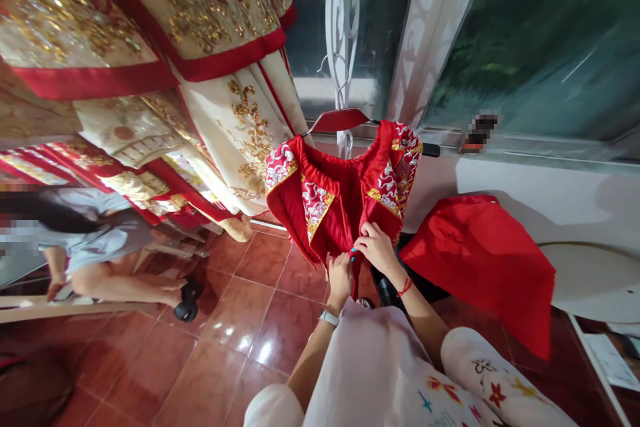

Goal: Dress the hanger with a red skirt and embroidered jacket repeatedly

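A red jacket (327, 167) with silver-and-gold patterned panels hangs open at the neck on a hanger (433, 149), in front of a white scrolled metal stand (341, 13). My left hand (340, 272), with a watch at the wrist, pinches the lower front edge of the jacket. Close beside it on the right, my right hand (375, 247), a red string round its wrist, has its fingers closed on the other front edge. Both hands nearly touch at the jacket's middle. The fingers hide whatever fastening lies under them.
Cream-and-gold garments with red trim (225, 67) hang at the left. Below them sits another person (105, 233). At the right, red cloth (485, 260) drapes beside a round white tabletop (590, 280). Behind are a windowsill (550, 159) and glass; the floor is red tile (220, 353).
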### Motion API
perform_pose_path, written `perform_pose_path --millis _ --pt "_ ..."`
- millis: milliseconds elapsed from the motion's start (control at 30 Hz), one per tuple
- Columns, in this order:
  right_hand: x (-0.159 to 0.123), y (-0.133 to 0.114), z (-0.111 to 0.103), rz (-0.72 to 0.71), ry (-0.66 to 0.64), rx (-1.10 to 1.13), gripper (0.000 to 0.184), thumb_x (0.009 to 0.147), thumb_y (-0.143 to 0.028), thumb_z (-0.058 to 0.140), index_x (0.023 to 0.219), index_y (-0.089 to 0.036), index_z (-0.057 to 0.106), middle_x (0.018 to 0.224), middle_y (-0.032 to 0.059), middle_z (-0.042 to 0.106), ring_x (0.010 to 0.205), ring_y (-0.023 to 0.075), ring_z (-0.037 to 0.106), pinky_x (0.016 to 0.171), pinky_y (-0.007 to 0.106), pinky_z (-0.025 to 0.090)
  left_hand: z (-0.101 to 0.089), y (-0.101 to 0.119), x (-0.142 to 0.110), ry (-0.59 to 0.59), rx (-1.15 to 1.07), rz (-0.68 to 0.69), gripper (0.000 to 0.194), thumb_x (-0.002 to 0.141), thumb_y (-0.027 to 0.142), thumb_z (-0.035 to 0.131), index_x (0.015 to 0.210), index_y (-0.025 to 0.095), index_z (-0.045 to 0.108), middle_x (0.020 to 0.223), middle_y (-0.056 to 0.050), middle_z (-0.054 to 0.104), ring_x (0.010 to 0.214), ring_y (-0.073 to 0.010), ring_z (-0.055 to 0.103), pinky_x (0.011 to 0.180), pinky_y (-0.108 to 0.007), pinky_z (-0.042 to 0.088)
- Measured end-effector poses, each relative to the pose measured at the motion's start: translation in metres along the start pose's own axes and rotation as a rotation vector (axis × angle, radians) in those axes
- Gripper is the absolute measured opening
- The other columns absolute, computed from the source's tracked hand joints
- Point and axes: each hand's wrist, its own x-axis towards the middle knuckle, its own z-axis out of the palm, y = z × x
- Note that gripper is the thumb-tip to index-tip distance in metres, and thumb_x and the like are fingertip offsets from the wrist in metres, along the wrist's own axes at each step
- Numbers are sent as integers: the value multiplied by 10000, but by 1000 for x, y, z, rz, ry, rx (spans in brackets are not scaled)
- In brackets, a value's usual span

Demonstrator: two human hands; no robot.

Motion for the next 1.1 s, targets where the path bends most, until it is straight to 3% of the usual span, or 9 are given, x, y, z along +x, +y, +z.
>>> perform_pose_path --millis 133,600,933,1100 --pt "0 3 0 -1 -25 -45 198 885 -191 705 710 -237 784 883 61 588 867 211 526 724 327 453 0 1 -3 -39 54 -2 347 963 74 360 1081 181 669 999 -86 721 993 -233 678 923 -386 457" --pt "18 -10 -13 -79 -54 -117 185 889 -233 718 717 -232 787 912 69 598 912 228 479 743 353 329 -8 7 0 13 151 3 341 979 76 336 1056 157 658 993 -100 719 970 -242 669 867 -366 434" --pt "8 -7 -12 -179 -230 -302 162 920 -184 648 793 -167 748 1076 96 650 1039 251 490 844 397 310 -11 17 -13 -153 390 -58 336 963 86 403 1131 181 678 1016 -96 724 998 -245 686 959 -402 418" --pt "6 -12 -1 -135 -163 -330 181 954 -179 589 846 -171 733 1094 106 656 1004 254 491 820 399 310 -13 18 -5 -111 399 -41 362 963 81 393 1175 165 675 1048 -105 733 1024 -245 687 965 -401 431"
